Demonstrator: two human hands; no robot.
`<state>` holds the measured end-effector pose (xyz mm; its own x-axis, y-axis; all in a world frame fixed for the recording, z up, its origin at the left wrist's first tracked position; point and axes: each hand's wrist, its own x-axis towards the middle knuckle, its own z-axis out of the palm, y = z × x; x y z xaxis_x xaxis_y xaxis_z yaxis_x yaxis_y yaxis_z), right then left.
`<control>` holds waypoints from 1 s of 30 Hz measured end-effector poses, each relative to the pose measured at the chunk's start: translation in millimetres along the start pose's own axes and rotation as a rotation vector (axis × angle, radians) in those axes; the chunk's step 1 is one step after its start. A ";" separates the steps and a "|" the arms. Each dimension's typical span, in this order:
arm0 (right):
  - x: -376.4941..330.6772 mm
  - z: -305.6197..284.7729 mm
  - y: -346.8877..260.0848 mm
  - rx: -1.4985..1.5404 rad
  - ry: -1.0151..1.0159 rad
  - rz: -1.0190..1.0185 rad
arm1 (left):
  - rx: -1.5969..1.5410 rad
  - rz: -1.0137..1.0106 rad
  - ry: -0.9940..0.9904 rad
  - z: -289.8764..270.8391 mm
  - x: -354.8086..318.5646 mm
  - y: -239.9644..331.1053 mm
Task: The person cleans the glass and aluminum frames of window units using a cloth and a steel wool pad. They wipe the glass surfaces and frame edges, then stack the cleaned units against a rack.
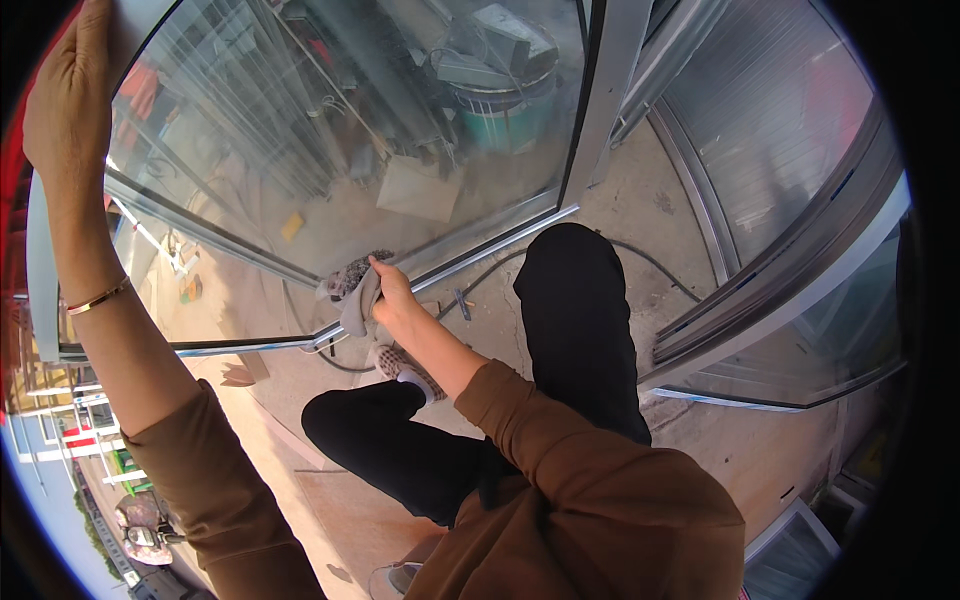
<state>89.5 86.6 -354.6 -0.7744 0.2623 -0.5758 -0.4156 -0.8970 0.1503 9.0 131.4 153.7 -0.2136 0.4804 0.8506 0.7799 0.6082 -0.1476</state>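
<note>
At the upper left, my left hand (70, 120) is raised and closed around the silvery edge of a glass door panel (300, 130); its fingertips are partly hidden. Low down by the panel's bottom corner, my right hand (395, 295) grips a grey cloth (362, 303). The cloth lies close against the lower part of the glass, and a dark mottled patch shows just beyond it. Whether that patch is cloth or reflection I cannot tell. My knees are bent, and a patterned shoe (422, 378) shows beneath the cloth.
Through the glass show a teal bucket (510, 120) with scraps in it and long metal profiles. A dark cable (650, 262) curves across the concrete floor near a small blue tool (462, 304). More framed glass panels (790, 130) stand at the right. A parked scooter (145, 525) is outside, lower left.
</note>
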 end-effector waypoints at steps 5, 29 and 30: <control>-86.7 24.3 -32.6 -0.232 -0.194 -0.057 | -0.243 0.005 -0.136 -41.2 -30.7 12.7; -133.3 292.1 -37.8 -1.546 -0.660 -2.725 | -0.263 -0.070 -0.021 -64.2 -107.2 -147.6; -106.9 278.1 -23.7 -1.702 -0.664 -2.663 | -0.269 -0.063 -0.012 -58.8 -106.2 -145.9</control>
<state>49.5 178.7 -73.1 -0.1829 -0.0726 0.9804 0.0841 0.9925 0.0891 -47.5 -45.6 114.5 -0.2722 0.4550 0.8479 0.8927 0.4484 0.0459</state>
